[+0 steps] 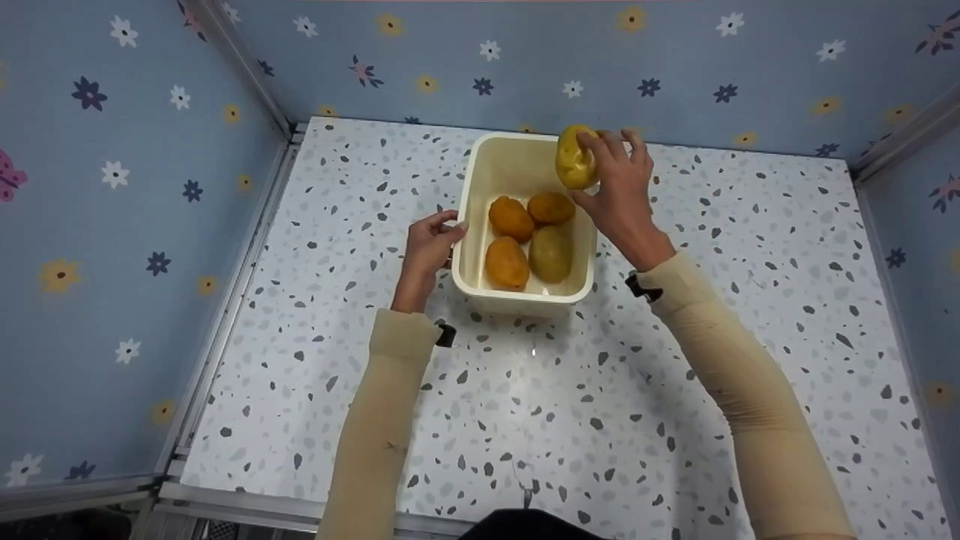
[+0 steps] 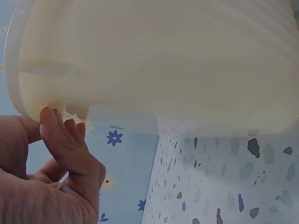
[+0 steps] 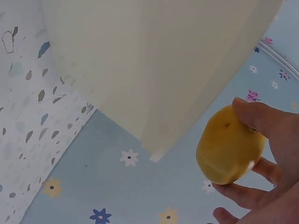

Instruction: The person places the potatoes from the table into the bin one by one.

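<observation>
A yellow mango (image 1: 575, 157) is held up over the far right corner of a cream plastic bin (image 1: 471, 277). My right hand (image 1: 621, 191) pinches it between thumb and fingers; the right wrist view shows the mango (image 3: 229, 147) beside the bin's outer wall (image 3: 140, 60). On the bin's left side, my left hand (image 1: 430, 246) holds the rim, thumb on top and fingers against the outside wall. In the left wrist view those fingertips (image 2: 48, 114) touch the wall under the rim. Inside lie several mangoes: orange ones (image 1: 508, 262) and a greenish one (image 1: 551, 255).
The bin stands on a white speckled table (image 1: 337, 247), near its back edge. Blue flowered panels (image 1: 450, 60) rise behind the table and on both sides. A metal frame (image 1: 247, 255) runs along the left edge.
</observation>
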Available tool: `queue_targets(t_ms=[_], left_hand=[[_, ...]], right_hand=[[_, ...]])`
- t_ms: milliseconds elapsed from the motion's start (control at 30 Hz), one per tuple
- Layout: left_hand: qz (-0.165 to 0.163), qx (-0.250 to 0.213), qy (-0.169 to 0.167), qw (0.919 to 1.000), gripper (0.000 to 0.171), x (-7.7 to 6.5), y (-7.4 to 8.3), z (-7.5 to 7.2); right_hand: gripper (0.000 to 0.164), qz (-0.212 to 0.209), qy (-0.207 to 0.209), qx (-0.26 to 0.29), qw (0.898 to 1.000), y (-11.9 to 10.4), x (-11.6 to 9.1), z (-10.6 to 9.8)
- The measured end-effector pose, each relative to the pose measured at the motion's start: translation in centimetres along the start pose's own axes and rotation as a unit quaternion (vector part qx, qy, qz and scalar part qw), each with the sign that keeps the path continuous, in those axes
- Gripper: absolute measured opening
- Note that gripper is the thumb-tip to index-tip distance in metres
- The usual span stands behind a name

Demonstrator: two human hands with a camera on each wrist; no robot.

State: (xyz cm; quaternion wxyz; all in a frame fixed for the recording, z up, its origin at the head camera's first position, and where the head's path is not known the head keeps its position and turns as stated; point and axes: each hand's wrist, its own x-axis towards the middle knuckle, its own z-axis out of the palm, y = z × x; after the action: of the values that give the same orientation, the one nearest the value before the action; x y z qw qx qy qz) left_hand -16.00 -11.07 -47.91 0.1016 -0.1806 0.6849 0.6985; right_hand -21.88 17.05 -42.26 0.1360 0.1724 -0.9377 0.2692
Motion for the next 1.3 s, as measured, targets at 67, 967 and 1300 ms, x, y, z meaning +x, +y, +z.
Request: queue_targets(t_ms=[67,967,1300], left_hand=[[-0.001,0.002,0.001,1.0000,0.033,0.0,0.0,0.0],[-0.004,0.005,0.009,0.9999,0.032,0.0,0.0,0.1],[0.006,0.001,-0.003,1.0000,0.034,-0.1,-0.2,0.0]], right_hand=[[0.070,-0.002,-0.006,-0.002,1.000,-0.3,0.1,0.0],[0.068,0.002,-0.078,-0.005,0.997,-3.7,2.4,0.6],[0.067,0.003,-0.105,-0.017,0.994,-4.9,3.1,1.0]])
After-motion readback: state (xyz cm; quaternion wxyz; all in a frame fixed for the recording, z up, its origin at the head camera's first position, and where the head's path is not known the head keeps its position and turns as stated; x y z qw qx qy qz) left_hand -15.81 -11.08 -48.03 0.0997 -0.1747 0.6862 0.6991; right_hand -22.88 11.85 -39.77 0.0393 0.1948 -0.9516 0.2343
